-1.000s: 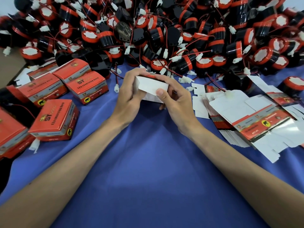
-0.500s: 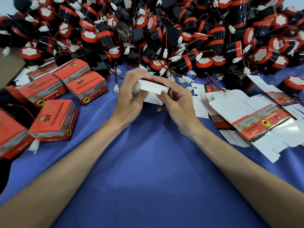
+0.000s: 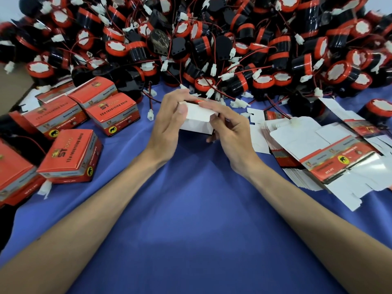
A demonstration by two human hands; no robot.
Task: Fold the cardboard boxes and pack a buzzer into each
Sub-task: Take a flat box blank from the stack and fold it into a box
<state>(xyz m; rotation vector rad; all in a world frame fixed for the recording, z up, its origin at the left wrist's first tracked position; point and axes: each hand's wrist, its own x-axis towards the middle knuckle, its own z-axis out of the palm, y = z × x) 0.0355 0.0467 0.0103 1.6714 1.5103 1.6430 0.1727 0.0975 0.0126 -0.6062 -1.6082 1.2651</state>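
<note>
Entry: flap closure, one carton.

**Position.** The half-formed box sits between your hands, just in front of the buzzer pile and over the blue cloth. I cannot tell whether its lower edge touches the cloth.

**Grip.** Your left hand wraps the box's left side, thumb pressed on the white flap. Your right hand pinches the right end, with the forefinger laid along the top edge. Both hands are closed on the box.

**Risks, as judged:**
- Uneven thumb pressure likely bends the flap off its score line and leaves a stray crease.
- Squeezing from both ends can skew the thin walls into a lozenge, and then the tuck tab misses its slot.
- Forcing the tab may buckle or tear it.
- Loose leads and connectors lie just behind the box and could snag a flap or get trapped in it.
- Whether a buzzer is inside is hidden. Sealing the wrong end first would block loading.
- The flat blanks at right are fanned and glossy, so a brush of the forearm could slide them.

**Materials.**
- Box: thin card, matt white inside, shiny red and silver print outside, with sharp die-cut tabs.
- Buzzers: squat black plastic cylinders with red bands and pale round faces, plus thin red and black wires ending in white plugs.
- Finished boxes at left: squat, crisp-edged.
- Cloth: smooth and matt.
</note>
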